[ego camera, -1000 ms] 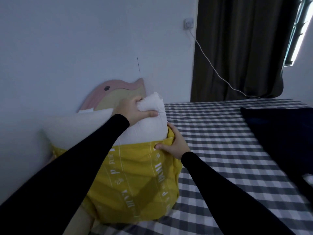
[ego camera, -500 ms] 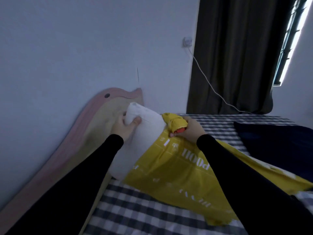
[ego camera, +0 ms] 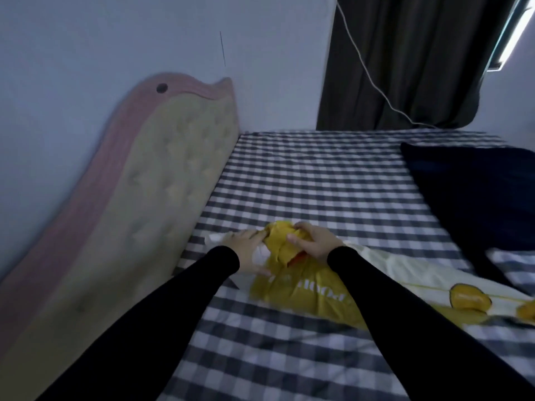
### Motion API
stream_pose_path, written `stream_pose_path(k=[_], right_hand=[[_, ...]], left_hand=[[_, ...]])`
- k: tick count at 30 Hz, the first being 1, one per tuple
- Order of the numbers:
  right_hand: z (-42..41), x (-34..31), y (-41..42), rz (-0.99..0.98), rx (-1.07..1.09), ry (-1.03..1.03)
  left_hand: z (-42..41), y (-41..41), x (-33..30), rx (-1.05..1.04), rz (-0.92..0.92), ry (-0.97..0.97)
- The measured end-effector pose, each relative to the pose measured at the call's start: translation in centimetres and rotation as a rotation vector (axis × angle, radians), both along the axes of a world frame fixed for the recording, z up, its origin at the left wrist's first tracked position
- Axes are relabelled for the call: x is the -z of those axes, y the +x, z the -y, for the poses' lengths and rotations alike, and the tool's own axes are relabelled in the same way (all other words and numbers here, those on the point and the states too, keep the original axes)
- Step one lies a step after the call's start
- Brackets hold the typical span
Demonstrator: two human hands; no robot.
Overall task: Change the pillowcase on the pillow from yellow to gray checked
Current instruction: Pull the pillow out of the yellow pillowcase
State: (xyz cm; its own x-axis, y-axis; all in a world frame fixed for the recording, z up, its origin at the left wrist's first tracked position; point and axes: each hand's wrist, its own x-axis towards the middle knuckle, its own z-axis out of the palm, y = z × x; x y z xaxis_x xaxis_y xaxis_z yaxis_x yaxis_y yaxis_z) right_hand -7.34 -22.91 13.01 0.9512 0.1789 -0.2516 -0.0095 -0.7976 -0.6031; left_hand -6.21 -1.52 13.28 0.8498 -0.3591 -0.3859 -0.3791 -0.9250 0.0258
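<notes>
The yellow pillowcase [ego camera: 307, 287] lies flattened on the bed and stretches away to the right, where a pale part [ego camera: 405, 273] bears yellow fruit prints. Its bunched open end sits between my hands. My right hand [ego camera: 314, 241] grips that bunched yellow cloth, fingers curled round it. Just left of it, my left hand [ego camera: 246, 251] rests with straight fingers on the white pillow [ego camera: 215, 241]. Only a small white corner of the pillow shows beside and under this hand.
A gray checked sheet [ego camera: 318, 183] covers the bed. A padded pink and beige whale-shaped headboard [ego camera: 162, 183] leans on the wall at the left. A dark blue blanket [ego camera: 477, 192] lies at the right. Dark curtain [ego camera: 405, 59] and a white cable [ego camera: 373, 79] hang behind.
Both hands came down from the headboard to the sheet, bringing pillow and case with them. The yellow case slid off most of the pillow and now lies flat.
</notes>
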Motion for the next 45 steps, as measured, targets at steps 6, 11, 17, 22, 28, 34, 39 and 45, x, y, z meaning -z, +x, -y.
stream_pose_path(k=[6, 11, 17, 22, 28, 34, 39, 45], right_hand=[[-1.2, 1.8, 1.2, 0.130, 0.154, -0.284], [-1.2, 4.3, 0.3, 0.253, 0.223, -0.424], [0.8, 3.9, 1.5, 0.146, 0.216, -0.281], [2.6, 0.4, 3.1, 0.117, 0.257, -0.230], [5.5, -2.7, 3.2, 0.082, 0.336, -0.270], [6.8, -4.8, 1.6, 0.125, 0.405, -0.244], [5.6, -4.5, 0.7, 0.152, 0.280, -0.344], [5.4, -6.1, 0.8, 0.177, 0.018, -0.382]], left_hand=[[0.1, 1.9, 0.7, -0.066, 0.065, -0.016], [0.0, 3.2, 3.0, -0.045, 0.158, -0.033], [0.4, 5.1, 4.0, -0.067, 0.227, -0.148], [1.5, 6.6, 1.1, -0.092, 0.187, -0.103], [1.3, 7.3, -3.1, -0.065, 0.233, -0.022], [-2.7, 6.5, -7.6, -0.153, 0.298, -0.063], [-4.8, 4.2, -7.5, -0.239, 0.250, -0.105], [-5.4, 2.4, -6.6, -0.256, 0.018, -0.245]])
